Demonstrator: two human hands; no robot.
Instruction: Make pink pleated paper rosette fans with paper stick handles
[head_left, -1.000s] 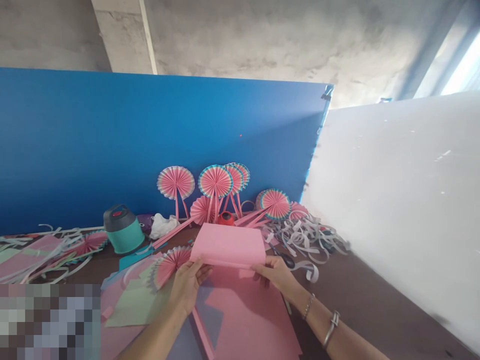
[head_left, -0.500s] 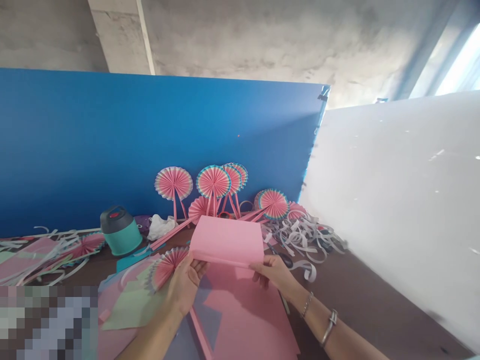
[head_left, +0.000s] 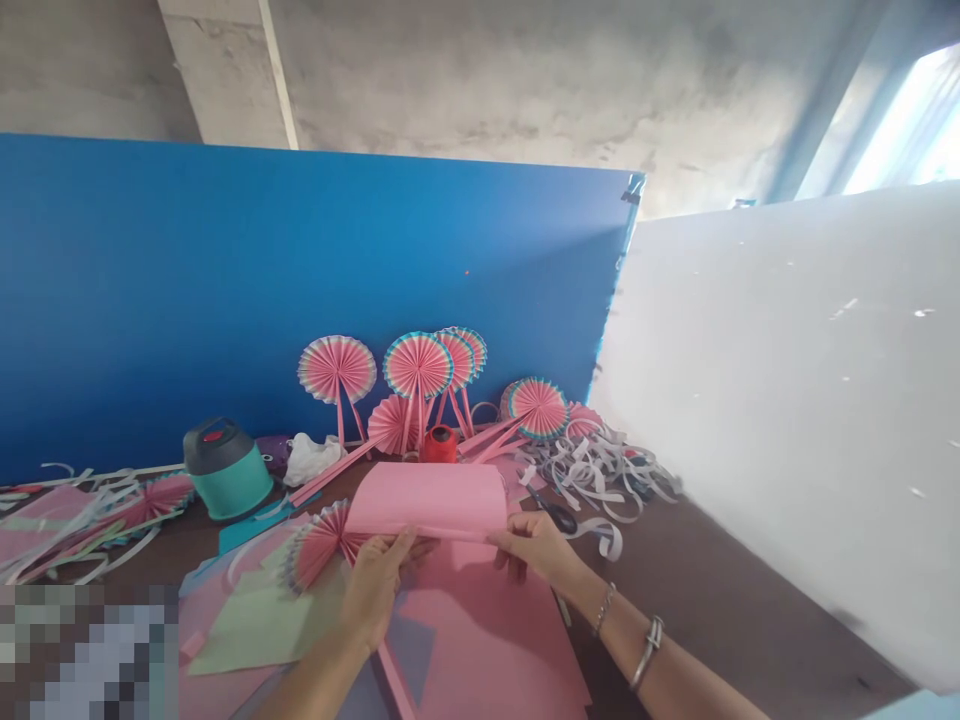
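Observation:
A sheet of pink paper [head_left: 427,495] is held up between my hands, with a narrow fold along its near edge and its far part curving away. My left hand [head_left: 379,580] pinches that folded edge near its left end, thumb on top. At the right end, my right hand [head_left: 536,548] grips the same edge between thumb and fingers. Below lies a stack of larger pink sheets [head_left: 495,630]. Just left of the held sheet is a pleated pink paper fan [head_left: 319,550], partly hidden by my left hand. Green paper [head_left: 255,625] lies beside it.
Several finished round fans [head_left: 418,365] lean on the blue panel [head_left: 225,290]. A teal container [head_left: 229,475] stands back left, a red spool [head_left: 440,445] behind the held sheet. Scissors [head_left: 559,515] and curled paper strips [head_left: 592,470] lie right, near the white wall [head_left: 787,400].
My left hand has turned from palm-up to a pinch with its thumb on top of the fold. The pink sheet has tipped lower, uncovering the red spool behind it.

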